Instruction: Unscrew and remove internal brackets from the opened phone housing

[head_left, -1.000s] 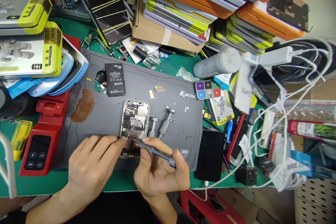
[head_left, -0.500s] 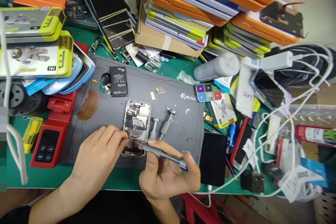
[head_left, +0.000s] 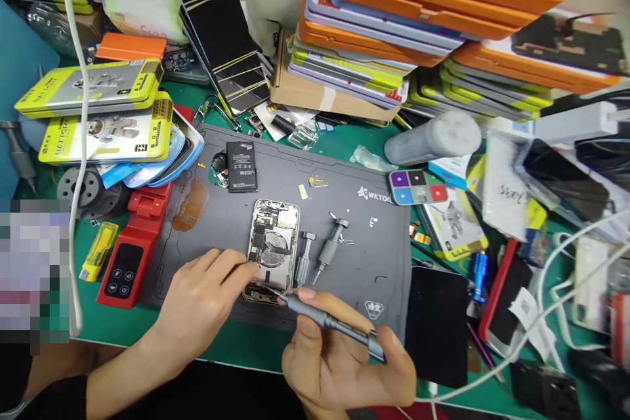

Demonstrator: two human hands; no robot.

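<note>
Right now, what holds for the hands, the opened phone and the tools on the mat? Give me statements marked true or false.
1. The right hand holds a gray screwdriver, tip at the opened phone. True.
2. The left hand rests off the gray mat. False: its fingertips are at the phone's lower edge, over the mat.
3. Two spare screwdrivers lie on the mat beside the phone. True.
4. The black battery sits inside the phone. False: it lies apart on the mat.
</note>
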